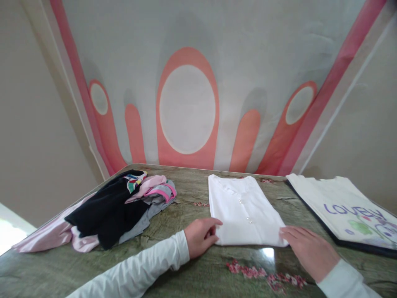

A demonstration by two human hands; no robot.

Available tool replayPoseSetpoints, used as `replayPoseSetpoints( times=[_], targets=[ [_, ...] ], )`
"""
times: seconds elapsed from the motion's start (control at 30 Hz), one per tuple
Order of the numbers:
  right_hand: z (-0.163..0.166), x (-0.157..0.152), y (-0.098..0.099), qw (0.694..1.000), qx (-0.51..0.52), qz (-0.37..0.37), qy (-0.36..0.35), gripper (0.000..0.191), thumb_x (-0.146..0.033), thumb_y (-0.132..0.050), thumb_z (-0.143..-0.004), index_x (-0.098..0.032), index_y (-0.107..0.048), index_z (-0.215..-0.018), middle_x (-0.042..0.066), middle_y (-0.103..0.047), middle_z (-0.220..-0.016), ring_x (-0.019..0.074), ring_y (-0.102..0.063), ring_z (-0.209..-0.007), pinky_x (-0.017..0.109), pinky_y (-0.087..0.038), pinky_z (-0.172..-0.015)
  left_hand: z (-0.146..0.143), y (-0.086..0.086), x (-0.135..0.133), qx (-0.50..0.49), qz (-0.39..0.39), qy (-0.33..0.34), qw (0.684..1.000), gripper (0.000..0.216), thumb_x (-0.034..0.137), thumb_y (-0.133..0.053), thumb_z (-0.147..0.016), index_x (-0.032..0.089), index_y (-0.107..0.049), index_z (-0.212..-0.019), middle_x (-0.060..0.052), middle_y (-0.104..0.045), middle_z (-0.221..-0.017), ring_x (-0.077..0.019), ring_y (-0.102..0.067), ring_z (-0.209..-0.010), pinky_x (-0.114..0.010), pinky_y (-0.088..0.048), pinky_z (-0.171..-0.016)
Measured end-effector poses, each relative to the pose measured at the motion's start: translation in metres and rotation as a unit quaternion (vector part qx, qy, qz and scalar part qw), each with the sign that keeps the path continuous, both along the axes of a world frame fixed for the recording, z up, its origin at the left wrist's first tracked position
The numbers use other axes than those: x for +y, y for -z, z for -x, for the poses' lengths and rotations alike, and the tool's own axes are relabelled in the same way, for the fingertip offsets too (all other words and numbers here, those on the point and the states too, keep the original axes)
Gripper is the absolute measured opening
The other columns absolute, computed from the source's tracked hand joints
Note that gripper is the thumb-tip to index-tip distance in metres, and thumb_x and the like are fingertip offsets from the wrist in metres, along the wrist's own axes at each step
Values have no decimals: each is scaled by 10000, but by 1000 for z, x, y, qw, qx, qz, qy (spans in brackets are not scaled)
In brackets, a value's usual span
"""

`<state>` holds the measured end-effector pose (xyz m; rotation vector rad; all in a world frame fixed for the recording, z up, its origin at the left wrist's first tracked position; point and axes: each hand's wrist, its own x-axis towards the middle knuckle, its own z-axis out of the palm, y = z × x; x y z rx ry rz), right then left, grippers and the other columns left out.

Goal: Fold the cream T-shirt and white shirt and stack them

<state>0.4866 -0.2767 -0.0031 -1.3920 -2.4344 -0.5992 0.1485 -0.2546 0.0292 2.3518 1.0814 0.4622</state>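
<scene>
A white shirt [243, 213], folded into a neat rectangle with small buttons down its front, lies flat on the table. My left hand [201, 236] is at its near left corner, fingers curled and the edge between index finger and thumb. At the near right corner, my right hand [312, 248] grips the edge with its fingers held together; its thumb is hidden beneath. Both wrists show pale long sleeves.
The wood-patterned table [192, 273] has printed pink blossoms. On the left lies a loose heap of clothes: a black garment [114, 211], pink cloth [52, 234] and grey cloth [136, 225]. A folded white top [344, 207] lettered "LOVELY" rests on dark cloth at right. Behind stands a painted wall [263, 49].
</scene>
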Motion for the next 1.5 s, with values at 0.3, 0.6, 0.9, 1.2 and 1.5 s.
replayPoseSetpoints(
  times=[0.3, 0.6, 0.9, 1.2, 1.5],
  targets=[
    [-89, 48, 39, 993, -15, 62, 104, 499, -23, -330, -667, -221, -627, -1016, 33, -615, -1096, 208, -615, -892, 353, -507, -728, -28, -8, -32, -52, -59, 123, 989, 254, 241, -422, -849, 186, -585, -1035, -58, -577, -894, -144, -547, -827, -223, -435, -769],
    [-33, 39, 21, 997, 61, 30, 28, 456, -316, -367, -846, -99, -451, -1239, 106, -407, -1325, 230, -365, -1214, 394, -343, -994, -25, -1, 27, 77, -168, 36, 982, 495, 400, -359, -877, 180, -310, -1317, -96, -264, -1397, -239, -227, -1274, -430, -199, -1030],
    [-19, 30, 7, 982, 84, 145, 90, 464, -418, -247, -895, -215, -404, -1282, 58, -399, -1337, 212, -314, -1248, 477, -255, -1010, -38, -4, 33, 129, -169, 55, 976, 512, 419, -276, -898, 158, -277, -1338, -101, -269, -1396, -216, -212, -1287, -423, -145, -1052],
    [12, 24, 7, 978, 108, 175, -45, 543, -400, -303, -883, -151, -239, -1361, 104, -286, -1396, 201, -240, -1280, 433, -244, -1025, -98, 4, -1, 125, -175, 197, 957, 680, 590, -268, -830, 171, -217, -1362, -103, -228, -1411, -263, -184, -1290, -467, -97, -1049],
    [-13, 32, 16, 980, 123, 153, 8, 518, -405, -252, -891, -158, -289, -1345, 92, -320, -1381, 196, -262, -1271, 425, -242, -1022, -95, 5, 1, 130, -171, 203, 955, 646, 543, -307, -833, 177, -222, -1359, -103, -209, -1417, -270, -171, -1293, -485, -105, -1041]
  ],
)
